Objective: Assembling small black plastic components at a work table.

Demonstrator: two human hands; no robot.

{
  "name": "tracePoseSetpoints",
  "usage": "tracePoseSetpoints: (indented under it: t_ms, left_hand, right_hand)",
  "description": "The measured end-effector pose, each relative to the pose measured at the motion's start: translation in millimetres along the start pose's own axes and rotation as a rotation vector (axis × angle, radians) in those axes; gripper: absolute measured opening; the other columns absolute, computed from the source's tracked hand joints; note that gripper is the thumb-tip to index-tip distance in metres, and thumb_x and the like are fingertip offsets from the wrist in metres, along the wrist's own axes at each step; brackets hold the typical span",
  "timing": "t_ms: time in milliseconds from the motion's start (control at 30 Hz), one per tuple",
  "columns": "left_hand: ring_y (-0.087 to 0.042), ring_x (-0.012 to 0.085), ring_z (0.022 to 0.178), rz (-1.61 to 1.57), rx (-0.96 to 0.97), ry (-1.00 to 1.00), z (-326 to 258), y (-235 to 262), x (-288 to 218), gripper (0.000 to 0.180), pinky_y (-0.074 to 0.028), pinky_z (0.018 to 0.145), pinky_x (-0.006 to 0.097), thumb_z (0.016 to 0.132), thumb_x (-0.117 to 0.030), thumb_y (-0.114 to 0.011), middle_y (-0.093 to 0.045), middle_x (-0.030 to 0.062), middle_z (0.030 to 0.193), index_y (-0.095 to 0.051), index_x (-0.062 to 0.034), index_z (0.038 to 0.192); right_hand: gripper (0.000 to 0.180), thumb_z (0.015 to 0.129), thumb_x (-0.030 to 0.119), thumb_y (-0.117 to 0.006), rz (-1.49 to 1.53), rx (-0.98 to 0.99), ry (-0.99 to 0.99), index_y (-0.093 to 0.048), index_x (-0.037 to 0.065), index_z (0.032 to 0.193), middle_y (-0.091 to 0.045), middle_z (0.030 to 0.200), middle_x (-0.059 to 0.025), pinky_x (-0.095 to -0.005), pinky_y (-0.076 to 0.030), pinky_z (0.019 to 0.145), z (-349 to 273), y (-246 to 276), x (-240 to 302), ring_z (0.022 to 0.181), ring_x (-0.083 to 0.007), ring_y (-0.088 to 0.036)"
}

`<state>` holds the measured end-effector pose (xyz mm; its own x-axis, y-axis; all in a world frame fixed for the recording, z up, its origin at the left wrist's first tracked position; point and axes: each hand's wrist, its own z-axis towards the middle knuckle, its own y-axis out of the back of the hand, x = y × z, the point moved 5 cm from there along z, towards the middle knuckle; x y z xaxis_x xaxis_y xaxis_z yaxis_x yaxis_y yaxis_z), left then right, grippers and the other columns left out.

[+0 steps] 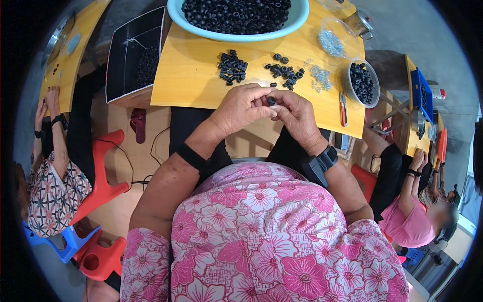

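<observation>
Just over the near edge of the yellow table [191, 75], my two hands meet fingertip to fingertip. Between them is a small round black part [271, 100], rubber-like in look. My left hand [244, 106] is closed in a pinch at its left side, and my right hand [296, 108] pinches it from the right. Beyond my fingers lie a pile of black cylindrical pieces [232, 68] and a looser group of black pieces [289, 75]. Small clear pieces [320, 78] are scattered to the right of these.
A light-blue basin [236, 36] full of black parts stands at the back. On the right are a tub of black parts [362, 85], a dish of clear pieces [331, 43], a metal pot [359, 24] and a red-handled tool [343, 110]. People sit at tables on both sides.
</observation>
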<state>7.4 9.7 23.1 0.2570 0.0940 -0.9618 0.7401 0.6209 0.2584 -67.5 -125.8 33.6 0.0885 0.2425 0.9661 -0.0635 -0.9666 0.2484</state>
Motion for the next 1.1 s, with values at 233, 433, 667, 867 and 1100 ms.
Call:
tracePoseSetpoints:
  t_ms: [233,433,667,867,1100]
  left_hand:
    - [-0.059,0.0127,0.068,-0.090,-0.042,0.033,-1.3,1.1,2.7,0.042,-0.051,0.065,0.027,0.075,-0.015,-0.082,-0.062,0.0060,0.079,-0.069,0.0003,0.112]
    - [-0.056,0.0052,0.074,-0.182,0.005,0.054,-4.1,-3.0,2.3,0.042,-0.049,0.070,0.020,0.082,-0.006,-0.076,-0.061,-0.0006,0.086,-0.067,-0.0015,0.123]
    - [-0.058,0.0061,0.078,-0.128,-0.043,0.098,-3.8,-0.7,5.3,0.026,-0.049,0.072,0.021,0.085,0.000,-0.069,-0.061,-0.0011,0.084,-0.073,-0.0057,0.110]
    - [-0.060,0.0099,0.078,-0.036,-0.011,0.047,-2.2,-1.0,6.7,0.020,-0.050,0.073,0.024,0.083,-0.003,-0.071,-0.063,0.0020,0.084,-0.074,-0.0044,0.103]
    - [-0.062,0.0132,0.079,-0.006,0.030,0.012,-1.2,-0.6,3.8,0.021,-0.050,0.075,0.027,0.083,-0.005,-0.072,-0.064,0.0038,0.084,-0.074,-0.0032,0.103]
  right_hand:
    - [0.025,0.090,-0.004,-0.062,-0.131,0.010,0.026,-0.065,-0.005,0.115,-0.066,0.089,-0.0073,-0.0257,-0.055,0.068,-0.7,-0.4,7.4,0.073,-0.0110,-0.063]
    - [0.018,0.095,0.005,-0.060,0.301,0.114,-0.320,-0.066,-0.005,0.109,-0.065,0.087,-0.0047,-0.0254,-0.054,0.071,3.6,8.9,-3.3,0.071,-0.0099,-0.061]
    - [0.024,0.098,0.014,-0.061,0.595,0.236,-0.458,-0.064,-0.006,0.111,-0.064,0.089,-0.0055,-0.0312,-0.058,0.074,-3.3,10.8,-16.4,0.072,-0.0109,-0.059]
    - [0.024,0.098,0.016,-0.063,0.655,0.346,-0.463,-0.064,-0.006,0.108,-0.063,0.088,-0.0059,-0.0316,-0.059,0.071,-1.6,14.3,-29.7,0.072,-0.0123,-0.060]
    - [0.028,0.095,0.018,-0.067,0.608,0.409,-0.502,-0.064,-0.006,0.107,-0.065,0.088,-0.0075,-0.0309,-0.059,0.071,2.9,18.0,-31.8,0.073,-0.0132,-0.062]
